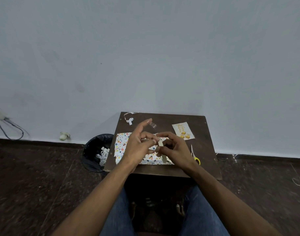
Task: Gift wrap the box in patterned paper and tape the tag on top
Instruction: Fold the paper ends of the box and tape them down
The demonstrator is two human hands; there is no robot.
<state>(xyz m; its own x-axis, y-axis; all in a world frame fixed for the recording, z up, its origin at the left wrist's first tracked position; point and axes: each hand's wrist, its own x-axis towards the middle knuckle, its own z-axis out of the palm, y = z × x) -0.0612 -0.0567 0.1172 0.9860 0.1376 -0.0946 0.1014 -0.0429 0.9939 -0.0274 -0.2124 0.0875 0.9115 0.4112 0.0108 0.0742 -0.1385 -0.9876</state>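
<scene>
**Only one script, too small to read**

The cream rectangular gift tag with yellow balloons point(183, 130), lying on the dark brown wooden counter point(207, 147), carries gold cursive lettering along its left part. The words are too small and blurred to make out. No other text, brand or number can be read.

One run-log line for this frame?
stage: taping | both hands hold tape strip over wrapped box | tag aside | scissors idle

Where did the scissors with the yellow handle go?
In the head view, the scissors lie on the right side of the dark table, just right of the right hand and nearer the person than the gift tag.
</scene>
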